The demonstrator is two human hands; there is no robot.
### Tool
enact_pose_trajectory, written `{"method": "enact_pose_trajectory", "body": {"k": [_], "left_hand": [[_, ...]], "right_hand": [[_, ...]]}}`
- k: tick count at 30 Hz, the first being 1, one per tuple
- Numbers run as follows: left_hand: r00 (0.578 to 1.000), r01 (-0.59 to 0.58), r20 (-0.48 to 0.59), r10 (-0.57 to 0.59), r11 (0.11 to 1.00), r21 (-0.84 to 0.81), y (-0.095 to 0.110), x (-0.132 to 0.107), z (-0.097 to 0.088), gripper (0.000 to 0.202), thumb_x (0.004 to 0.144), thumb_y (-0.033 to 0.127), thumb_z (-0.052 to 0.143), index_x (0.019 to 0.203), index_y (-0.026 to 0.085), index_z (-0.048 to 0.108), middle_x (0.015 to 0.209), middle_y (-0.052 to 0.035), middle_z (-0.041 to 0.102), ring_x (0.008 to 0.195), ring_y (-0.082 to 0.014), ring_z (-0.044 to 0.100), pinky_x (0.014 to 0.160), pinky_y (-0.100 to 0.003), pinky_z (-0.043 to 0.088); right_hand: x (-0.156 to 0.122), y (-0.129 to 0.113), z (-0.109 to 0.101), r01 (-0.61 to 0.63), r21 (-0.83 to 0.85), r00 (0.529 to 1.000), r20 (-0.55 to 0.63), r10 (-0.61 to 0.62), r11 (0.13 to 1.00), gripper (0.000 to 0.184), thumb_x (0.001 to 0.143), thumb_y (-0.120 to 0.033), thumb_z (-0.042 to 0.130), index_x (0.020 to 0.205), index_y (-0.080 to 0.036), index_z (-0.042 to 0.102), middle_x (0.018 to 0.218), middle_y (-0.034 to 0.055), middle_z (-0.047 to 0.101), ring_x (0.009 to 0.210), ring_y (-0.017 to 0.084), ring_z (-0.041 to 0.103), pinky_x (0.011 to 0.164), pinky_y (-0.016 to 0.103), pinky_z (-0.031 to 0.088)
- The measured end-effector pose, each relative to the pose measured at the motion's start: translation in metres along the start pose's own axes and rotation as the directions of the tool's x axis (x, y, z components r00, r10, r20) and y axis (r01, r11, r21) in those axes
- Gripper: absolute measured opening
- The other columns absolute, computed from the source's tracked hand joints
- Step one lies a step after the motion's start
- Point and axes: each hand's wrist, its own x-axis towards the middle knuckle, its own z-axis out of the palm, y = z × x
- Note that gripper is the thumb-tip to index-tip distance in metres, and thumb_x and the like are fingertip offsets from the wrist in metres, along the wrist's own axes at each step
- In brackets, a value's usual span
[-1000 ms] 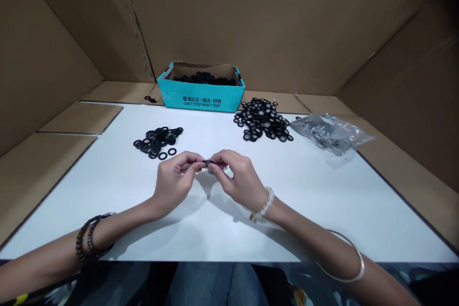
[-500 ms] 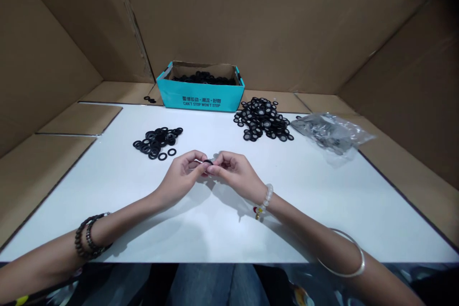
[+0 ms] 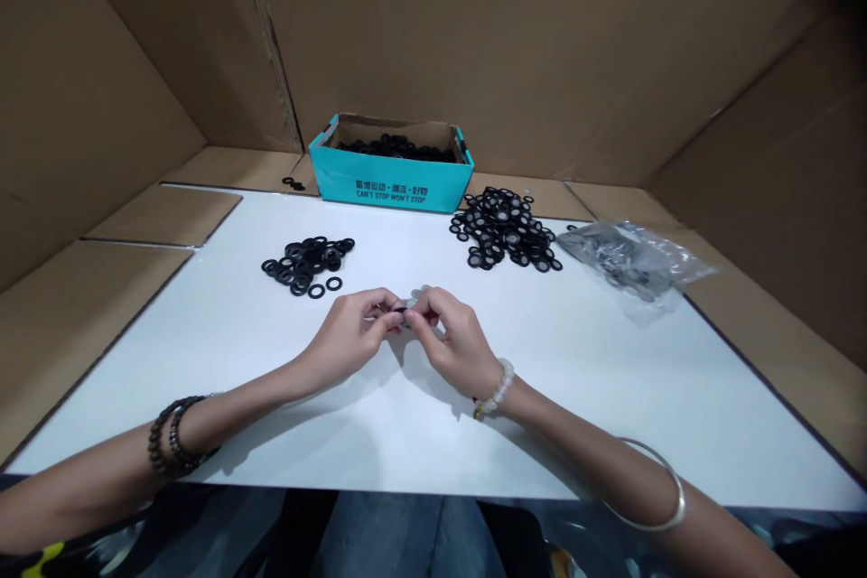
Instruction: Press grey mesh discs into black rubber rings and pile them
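Observation:
Over the middle of the white table [image 3: 610,379], my left hand [image 3: 352,339] and my right hand [image 3: 451,339] meet fingertip to fingertip. Both pinch a small black rubber ring [image 3: 405,312], and a pale round piece shows just above it between the fingers. Most of the ring is hidden by my fingertips. A small pile of plain black rings [image 3: 308,256] lies to the far left of my hands. To the far right lies a larger pile of black rings with pale centres [image 3: 505,228].
A teal cardboard box [image 3: 393,183] holding more black rings stands at the back. A clear plastic bag [image 3: 633,260] with grey parts lies at the right. Brown cardboard walls surround the table. Two loose rings [image 3: 293,183] lie left of the box.
The view has shifted slightly, so everything sits a little to the right. My hands stay together on the ring, their fingers working it; the pale piece now shows above it.

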Motion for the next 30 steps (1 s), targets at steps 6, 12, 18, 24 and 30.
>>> {"method": "enact_pose_trajectory", "body": {"k": [6,12,18,24,30], "left_hand": [[0.994,0.004,-0.112,-0.016,0.994,-0.113,0.005,0.003,-0.001,0.011,0.079,0.026,0.058,0.076,0.015,0.06,0.074,-0.0018,0.062,0.072,-0.0158,0.063,0.07,-0.029,0.052],[0.992,0.106,-0.033,-0.124,0.936,-0.335,0.007,0.001,0.002,0.017,0.075,0.03,0.066,0.077,0.015,0.058,0.074,-0.0001,0.06,0.068,-0.0137,0.064,0.065,-0.025,0.051],[0.97,0.241,0.127,-0.207,0.889,-0.39,0.011,0.005,-0.001,0.022,0.068,0.03,0.072,0.075,0.012,0.062,0.068,-0.0013,0.063,0.063,-0.0124,0.062,0.065,-0.025,0.05],[0.978,0.207,0.09,-0.186,0.892,-0.402,0.013,0.006,-0.005,0.023,0.067,0.031,0.073,0.071,0.012,0.063,0.064,-0.0023,0.064,0.061,-0.0123,0.06,0.062,-0.025,0.048],[0.983,0.178,0.11,-0.145,0.894,-0.412,0.015,0.006,-0.005,0.02,0.065,0.029,0.073,0.068,0.012,0.063,0.065,-0.0011,0.062,0.06,-0.0118,0.058,0.062,-0.025,0.048]], "right_hand": [[-0.001,-0.003,0.003,-0.141,0.106,0.99,0.023,0.139,0.984,0.018,0.087,-0.021,0.047,0.069,-0.02,0.044,0.062,-0.0012,0.05,0.056,0.011,0.044,0.054,0.025,0.034],[0.002,0.004,0.002,-0.306,0.284,0.951,0.056,0.303,0.909,0.022,0.087,-0.031,0.048,0.069,-0.019,0.045,0.062,-0.0014,0.05,0.058,0.012,0.044,0.055,0.025,0.035],[0.005,0.011,-0.005,-0.23,0.086,0.965,0.146,0.217,0.969,0.023,0.09,-0.032,0.044,0.072,-0.019,0.048,0.066,-0.001,0.05,0.06,0.012,0.043,0.058,0.025,0.034],[0.003,0.013,-0.003,0.038,-0.002,0.978,0.207,-0.036,0.999,0.025,0.093,-0.023,0.035,0.068,-0.021,0.039,0.065,-0.0009,0.043,0.061,0.013,0.041,0.06,0.027,0.033],[0.002,0.01,0.002,0.18,-0.022,0.982,0.06,-0.178,0.984,0.027,0.088,-0.017,0.039,0.062,-0.022,0.034,0.057,-0.0029,0.035,0.056,0.013,0.036,0.057,0.027,0.031]]}}
